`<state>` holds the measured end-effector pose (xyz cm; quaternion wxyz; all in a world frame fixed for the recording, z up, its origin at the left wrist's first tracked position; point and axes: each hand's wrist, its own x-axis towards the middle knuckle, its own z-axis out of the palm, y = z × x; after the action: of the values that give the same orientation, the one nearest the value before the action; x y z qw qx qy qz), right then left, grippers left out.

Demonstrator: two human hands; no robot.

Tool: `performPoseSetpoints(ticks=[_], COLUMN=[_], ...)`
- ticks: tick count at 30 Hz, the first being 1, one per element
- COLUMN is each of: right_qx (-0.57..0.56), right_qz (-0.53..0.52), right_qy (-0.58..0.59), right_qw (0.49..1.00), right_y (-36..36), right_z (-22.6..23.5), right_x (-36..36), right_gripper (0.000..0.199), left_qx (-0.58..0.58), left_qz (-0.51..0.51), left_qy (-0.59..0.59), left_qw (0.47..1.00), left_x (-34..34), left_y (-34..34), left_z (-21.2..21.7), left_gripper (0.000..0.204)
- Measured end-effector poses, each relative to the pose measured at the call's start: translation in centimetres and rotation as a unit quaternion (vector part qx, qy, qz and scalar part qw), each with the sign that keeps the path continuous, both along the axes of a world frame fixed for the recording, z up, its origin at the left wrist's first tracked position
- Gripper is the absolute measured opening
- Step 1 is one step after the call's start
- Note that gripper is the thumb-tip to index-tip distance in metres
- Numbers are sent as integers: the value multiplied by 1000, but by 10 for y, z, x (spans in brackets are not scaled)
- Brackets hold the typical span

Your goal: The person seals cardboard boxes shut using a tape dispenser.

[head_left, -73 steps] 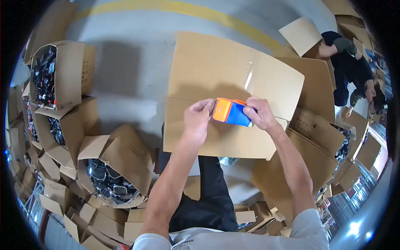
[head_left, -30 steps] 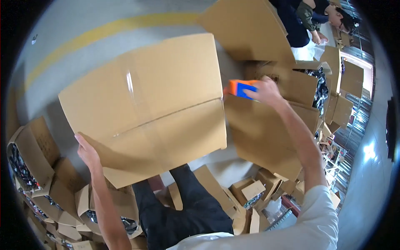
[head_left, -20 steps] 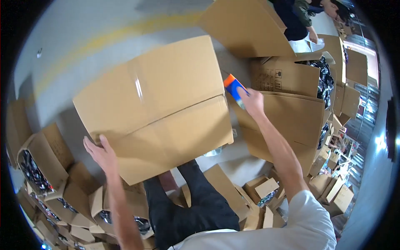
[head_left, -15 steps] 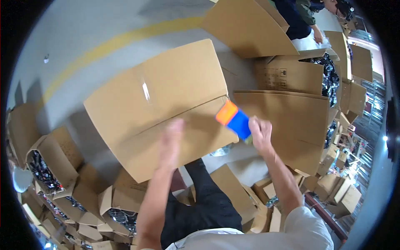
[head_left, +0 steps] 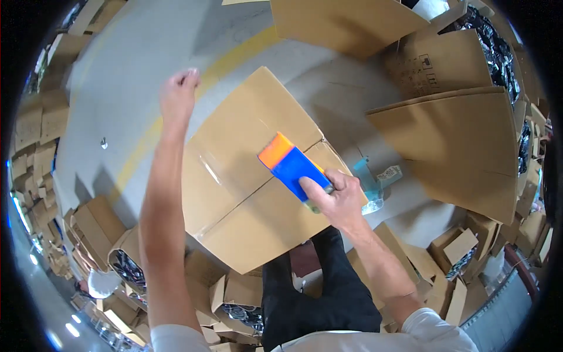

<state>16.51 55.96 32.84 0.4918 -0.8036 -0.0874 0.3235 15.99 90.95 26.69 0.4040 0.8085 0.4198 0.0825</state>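
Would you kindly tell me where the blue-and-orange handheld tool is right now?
In the head view, the blue-and-orange handheld tool is near the middle, gripped in the right hand over the large brown cardboard box.

Box point(head_left: 246, 240) matt cardbd w/ glossy tape point(head_left: 209, 169); blk wrap point(head_left: 497, 54) shiny plas.

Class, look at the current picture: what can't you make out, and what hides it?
All in the head view:
1. Inside of the large carton: hidden by its closed faces.
2. Lower end of the blue-and-orange tool: partly covered by the right grip.
3. Whether the left grip holds anything: too small to tell.
4. Rest of the topmost carton: cut off by the picture's upper edge.
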Motion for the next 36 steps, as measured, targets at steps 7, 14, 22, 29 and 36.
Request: performPoseSetpoints(ticks=[7, 14, 22, 29, 36], right_qx=[12, 15, -83, -361, -358], right_qz=[-49, -32, 48, -56, -135], right_qy=[-133, -156, -89, 50, 105], right_qw=[990, 987, 991, 929, 918], right_y=[28, 8, -171, -191, -180], right_z=[-45, -65, -5, -66, 18], right_x=[-26, -25, -69, -71, -129], right_gripper=[45, 41, 30, 51, 41], left_qx=[-140, -103, 156, 108, -116], left_qz=[-188, -128, -127, -133, -70], left_qy=[228, 159, 149, 231, -68], left_qw=[945, 973, 968, 958, 988], left_x=[13, 33, 24, 33, -111], left_y=[50, -30, -53, -48, -167], left_z=[-138, -76, -72, -65, 31], left_gripper=[30, 69, 86, 80, 40])
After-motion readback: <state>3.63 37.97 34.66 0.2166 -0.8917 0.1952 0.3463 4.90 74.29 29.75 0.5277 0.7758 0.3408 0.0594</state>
